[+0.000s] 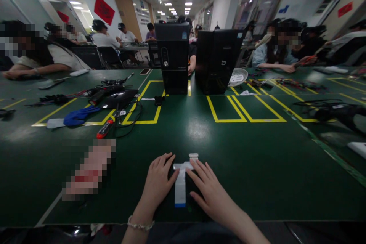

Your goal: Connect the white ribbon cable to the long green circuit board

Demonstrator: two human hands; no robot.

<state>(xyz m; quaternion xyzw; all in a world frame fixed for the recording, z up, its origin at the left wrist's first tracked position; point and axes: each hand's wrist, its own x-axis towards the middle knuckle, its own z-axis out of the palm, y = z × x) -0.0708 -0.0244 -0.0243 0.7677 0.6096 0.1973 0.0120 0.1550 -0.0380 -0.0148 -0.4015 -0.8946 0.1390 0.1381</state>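
White ribbon cable (180,190), lower centre of frame, blue end (180,205) nearest the body, long axis running away from it between the hands. Left hand (158,181) and right hand (210,187) both open, fingers spread, gripping nothing, fingertips at its far, bent part; connector (193,155) beyond, nearer the right.

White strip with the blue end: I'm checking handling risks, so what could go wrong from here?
The white strip looks thin, so the left hand and right hand at its upper part might crease it. The small pale end piece just beyond the right hand could get knocked.
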